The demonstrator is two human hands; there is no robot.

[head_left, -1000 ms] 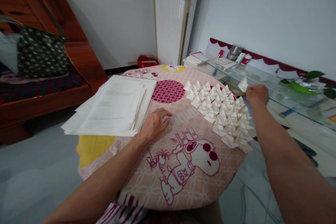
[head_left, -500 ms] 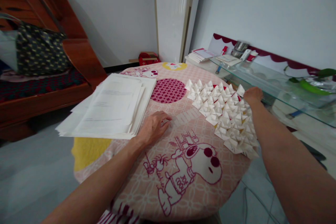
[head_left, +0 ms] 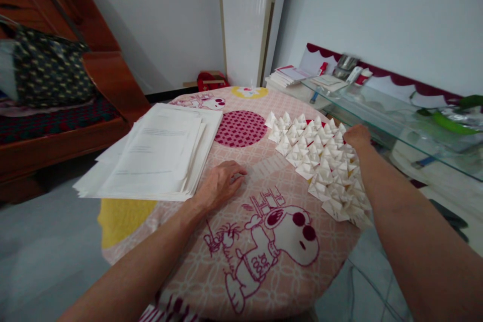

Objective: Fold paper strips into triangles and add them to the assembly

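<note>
Rows of white folded paper boats (head_left: 317, 151) cover the right side of the round table. At the far right end of these rows, my right hand (head_left: 357, 136) is closed, its fingertips pinching a paper boat (head_left: 341, 129) low among the others. The hand's back hides part of its grip. My left hand (head_left: 222, 181) lies on the pink tablecloth (head_left: 241, 231), fingers loosely bent and apart, holding nothing. Just left of it is a stack of printed paper sheets (head_left: 162, 146), close to the wrist.
A glass shelf (head_left: 396, 131) beyond my right arm carries metal containers (head_left: 345, 65), papers (head_left: 289, 75) and a green dish (head_left: 453, 123). On the left stands a wooden bench (head_left: 113, 80) with a patterned bag (head_left: 51, 68). A tall white appliance (head_left: 245, 25) stands behind the table.
My right hand has moved slightly left and down, bringing the paper boat from above the rows in among them. The left hand stays where it was. The view has shifted slightly.
</note>
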